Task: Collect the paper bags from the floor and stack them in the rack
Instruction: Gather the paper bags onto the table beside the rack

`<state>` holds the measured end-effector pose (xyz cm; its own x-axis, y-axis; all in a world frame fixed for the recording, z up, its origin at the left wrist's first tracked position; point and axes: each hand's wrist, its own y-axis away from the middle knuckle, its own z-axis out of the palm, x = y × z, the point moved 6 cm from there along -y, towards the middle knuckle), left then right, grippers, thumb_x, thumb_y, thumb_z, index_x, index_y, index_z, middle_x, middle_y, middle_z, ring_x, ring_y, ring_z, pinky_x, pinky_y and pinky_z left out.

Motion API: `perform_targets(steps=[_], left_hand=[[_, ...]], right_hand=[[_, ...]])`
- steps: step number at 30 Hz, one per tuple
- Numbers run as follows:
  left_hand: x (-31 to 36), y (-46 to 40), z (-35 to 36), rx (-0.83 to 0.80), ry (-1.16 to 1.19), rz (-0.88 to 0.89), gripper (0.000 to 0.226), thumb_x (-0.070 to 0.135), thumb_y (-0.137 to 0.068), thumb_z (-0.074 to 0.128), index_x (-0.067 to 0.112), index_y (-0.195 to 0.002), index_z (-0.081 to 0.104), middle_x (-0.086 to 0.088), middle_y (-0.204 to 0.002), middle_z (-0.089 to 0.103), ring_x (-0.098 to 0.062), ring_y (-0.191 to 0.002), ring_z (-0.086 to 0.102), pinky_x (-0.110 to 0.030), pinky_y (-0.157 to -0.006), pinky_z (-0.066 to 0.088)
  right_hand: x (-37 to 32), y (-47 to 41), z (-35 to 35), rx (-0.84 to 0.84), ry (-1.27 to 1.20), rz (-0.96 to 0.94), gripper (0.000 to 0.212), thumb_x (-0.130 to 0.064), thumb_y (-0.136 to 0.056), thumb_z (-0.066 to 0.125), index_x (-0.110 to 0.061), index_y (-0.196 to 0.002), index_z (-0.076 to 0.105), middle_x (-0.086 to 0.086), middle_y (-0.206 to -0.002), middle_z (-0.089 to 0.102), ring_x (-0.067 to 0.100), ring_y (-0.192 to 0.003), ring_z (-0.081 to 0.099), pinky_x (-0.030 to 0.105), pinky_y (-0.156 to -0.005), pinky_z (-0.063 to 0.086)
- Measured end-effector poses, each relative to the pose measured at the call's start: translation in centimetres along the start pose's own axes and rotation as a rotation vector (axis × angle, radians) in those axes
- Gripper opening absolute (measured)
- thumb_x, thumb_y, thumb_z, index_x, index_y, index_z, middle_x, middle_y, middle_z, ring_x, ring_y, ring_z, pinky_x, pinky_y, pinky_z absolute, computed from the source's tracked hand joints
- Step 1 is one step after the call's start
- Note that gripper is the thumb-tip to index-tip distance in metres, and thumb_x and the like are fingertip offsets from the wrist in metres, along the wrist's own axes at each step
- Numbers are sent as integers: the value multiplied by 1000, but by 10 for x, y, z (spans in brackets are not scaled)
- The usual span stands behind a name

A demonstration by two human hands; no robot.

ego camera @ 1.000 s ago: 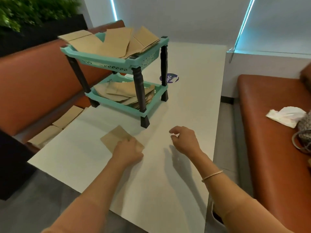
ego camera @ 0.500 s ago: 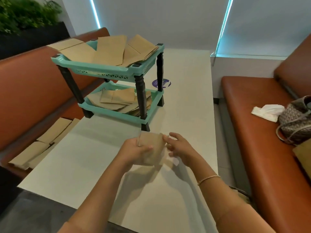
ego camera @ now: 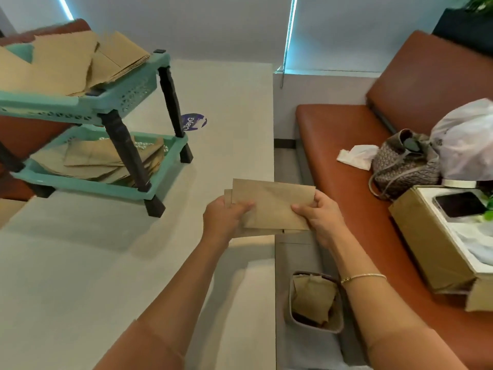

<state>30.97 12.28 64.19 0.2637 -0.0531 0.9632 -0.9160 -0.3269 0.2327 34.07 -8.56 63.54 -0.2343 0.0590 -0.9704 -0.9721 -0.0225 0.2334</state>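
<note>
A flat brown paper bag [ego camera: 272, 204], with another just behind it, is held level above the table's right edge. My left hand [ego camera: 224, 217] grips its left end and my right hand [ego camera: 320, 217] grips its right end. The teal two-tier rack [ego camera: 112, 100] stands on the white table [ego camera: 80, 276] at the left. Both of its trays hold piles of brown paper bags [ego camera: 66, 60]. On the floor beside the table a small grey bin [ego camera: 314, 300] holds more brown bags.
An orange bench [ego camera: 360, 196] on the right carries a patterned handbag [ego camera: 402, 164], a white plastic bag [ego camera: 466, 140], a tissue and an open cardboard box [ego camera: 437, 236] with a phone on top. Another orange bench backs the rack at the left.
My left hand lifted the bag off the table and my right hand joined it. Both carried it rightward to the table's edge, and my view swung right toward the bench and floor bin.
</note>
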Motion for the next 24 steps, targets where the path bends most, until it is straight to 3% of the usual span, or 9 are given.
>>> perform_targets(steps=[2, 4, 6, 9, 16, 20, 24], left_hand=[[0, -2, 27, 10, -152, 30, 32, 35, -85, 66, 16, -110, 61, 6, -98, 63, -12, -85, 57, -30, -80, 50], [0, -5, 49, 15, -250, 44, 40, 40, -87, 62, 16, -118, 55, 2, -108, 59, -15, -93, 55, -33, -87, 49], [0, -10, 66, 7, -287, 54, 43, 37, -88, 62, 18, -124, 49, 3, -112, 56, -13, -95, 53, -35, -93, 49], [1, -20, 85, -9, -353, 95, 38, 28, -89, 62, 18, -124, 49, 1, -120, 57, -11, -92, 54, -36, -92, 51], [-10, -40, 104, 33, -542, 170, 18, 23, -91, 58, 20, -108, 62, 8, -109, 61, -5, -91, 53, -17, -81, 38], [-14, -46, 108, 35, -566, 207, 14, 20, -90, 59, 20, -103, 64, 14, -99, 60, -3, -93, 55, -12, -79, 38], [-12, -46, 108, 32, -586, 229, 14, 21, -90, 59, 20, -102, 65, 14, -97, 61, -4, -92, 56, -5, -73, 38]], right_hand=[[-1, -7, -31, 56, 77, -26, 27, 8, -80, 64, -10, -100, 63, 0, -86, 67, 12, -78, 63, 23, -70, 55], [2, -18, -67, 164, 291, -71, 23, 2, -82, 65, -14, -98, 66, -4, -86, 67, 10, -78, 62, 26, -74, 54], [11, -30, -101, 299, 575, -100, 22, -6, -84, 64, -18, -102, 68, 0, -95, 69, 17, -89, 62, 34, -84, 51], [45, -45, -137, 381, 854, -73, 31, -6, -87, 55, -18, -113, 68, 4, -113, 68, 25, -106, 60, 30, -90, 44], [199, -63, -158, -2, 1206, 268, 50, -4, -87, 42, -27, -129, 55, 5, -127, 60, 26, -114, 57, 32, -90, 46], [253, -63, -151, -169, 1333, 306, 52, -3, -89, 37, -28, -134, 49, 4, -126, 58, 23, -115, 55, 32, -91, 46], [265, -70, -144, -226, 1357, 296, 43, -6, -91, 39, -20, -130, 53, 8, -123, 59, 26, -112, 57, 35, -92, 49]])
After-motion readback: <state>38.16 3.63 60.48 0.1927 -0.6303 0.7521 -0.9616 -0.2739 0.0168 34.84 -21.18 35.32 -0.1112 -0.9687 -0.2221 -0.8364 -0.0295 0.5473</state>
